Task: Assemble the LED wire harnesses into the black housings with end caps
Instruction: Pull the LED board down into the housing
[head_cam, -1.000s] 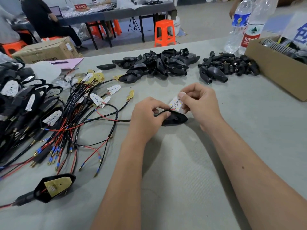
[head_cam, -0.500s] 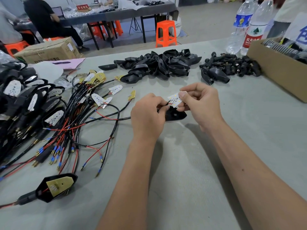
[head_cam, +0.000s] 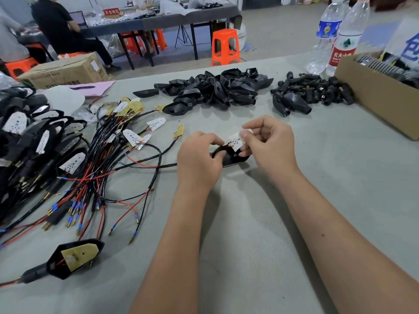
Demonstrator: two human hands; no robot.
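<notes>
My right hand [head_cam: 269, 146] pinches the LED board [head_cam: 235, 140] just above the housing [head_cam: 233, 158], which my left hand [head_cam: 199, 162] grips on the table; I'd keep the wires slack, seating the board flat

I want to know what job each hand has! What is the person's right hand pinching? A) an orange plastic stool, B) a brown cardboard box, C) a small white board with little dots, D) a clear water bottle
C: the right hand pinches the small white LED board with little dots just above the black plastic housing, which the left hand holds on the grey table.
</notes>
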